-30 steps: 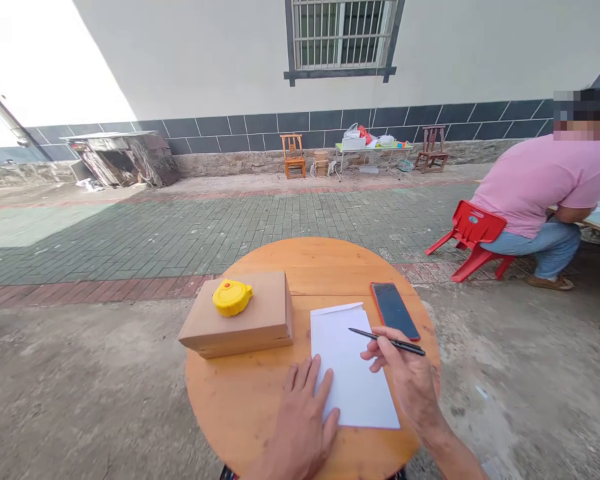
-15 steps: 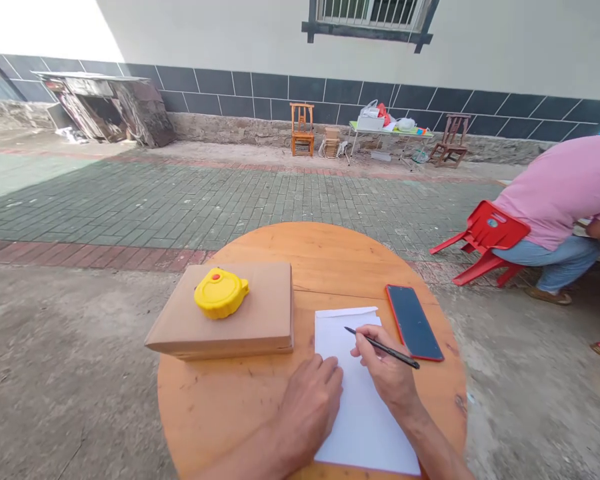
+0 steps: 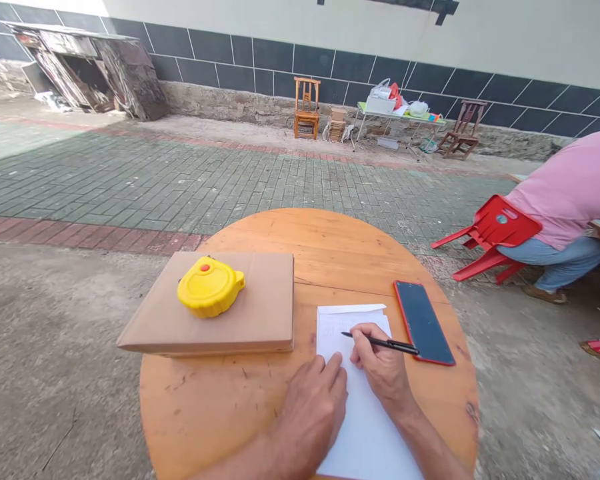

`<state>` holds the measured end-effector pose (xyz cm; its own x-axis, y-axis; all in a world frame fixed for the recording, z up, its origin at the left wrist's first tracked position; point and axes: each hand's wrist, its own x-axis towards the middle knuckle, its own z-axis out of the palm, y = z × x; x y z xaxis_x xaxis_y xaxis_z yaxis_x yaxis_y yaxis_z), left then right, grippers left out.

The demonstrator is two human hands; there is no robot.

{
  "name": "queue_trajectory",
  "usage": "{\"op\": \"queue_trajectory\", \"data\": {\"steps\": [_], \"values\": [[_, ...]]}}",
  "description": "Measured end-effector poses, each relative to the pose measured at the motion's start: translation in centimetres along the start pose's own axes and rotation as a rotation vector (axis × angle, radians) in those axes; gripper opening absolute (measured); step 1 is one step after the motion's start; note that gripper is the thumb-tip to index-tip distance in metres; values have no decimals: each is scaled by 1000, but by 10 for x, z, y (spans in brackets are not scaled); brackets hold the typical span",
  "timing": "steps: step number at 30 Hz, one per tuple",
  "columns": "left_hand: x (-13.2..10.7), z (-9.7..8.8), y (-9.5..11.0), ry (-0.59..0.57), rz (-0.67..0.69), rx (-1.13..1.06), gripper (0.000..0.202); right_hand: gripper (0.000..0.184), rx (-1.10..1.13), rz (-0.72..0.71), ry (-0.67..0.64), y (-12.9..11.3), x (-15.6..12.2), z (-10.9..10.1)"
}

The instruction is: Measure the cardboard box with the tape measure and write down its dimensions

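Left hand (image 3: 313, 413): palm down, fingers loosely bent, pressing the left edge of the white rectangular paper sheet (image 3: 370, 433), clasping nothing. Right hand (image 3: 380, 367), at its 2 o'clock: fingers pinched closed around a slim black pen (image 3: 386, 343), tip on the sheet's upper part. Dark smartphone in red case (image 3: 423, 322): 3 o'clock of the pen, just beside the sheet. Flat brown cardboard box (image 3: 260, 313): 10 o'clock, carrying a yellow plastic tape measure (image 3: 209, 287). Round wooden table (image 3: 330, 247): bears all. Red plastic chair (image 3: 490, 233): 2 o'clock, well beyond.

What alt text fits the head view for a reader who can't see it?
The right hand holds a black pen, tip on a white sheet on a round wooden table; the left hand rests on the sheet. Left of it, a yellow tape measure sits on a cardboard box; right, a phone.
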<state>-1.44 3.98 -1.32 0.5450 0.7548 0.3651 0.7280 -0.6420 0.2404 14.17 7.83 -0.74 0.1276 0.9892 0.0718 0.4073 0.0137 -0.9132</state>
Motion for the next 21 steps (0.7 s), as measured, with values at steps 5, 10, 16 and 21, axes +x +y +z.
{"op": "queue_trajectory", "data": {"steps": [5, 10, 16, 21], "values": [[1, 0, 1, 20, -13, -38, 19, 28, -37, -36, 18, -2, 0, 2], [4, -1, 1, 27, -34, -51, 20, 27, -105, -118, 18, -5, 2, 2], [5, -2, 0, 1, -44, -54, 19, 28, -153, -151, 23, -4, 4, 2], [5, -2, 0, -32, -51, -50, 23, 28, -158, -135, 13, -3, 4, 2]]}}
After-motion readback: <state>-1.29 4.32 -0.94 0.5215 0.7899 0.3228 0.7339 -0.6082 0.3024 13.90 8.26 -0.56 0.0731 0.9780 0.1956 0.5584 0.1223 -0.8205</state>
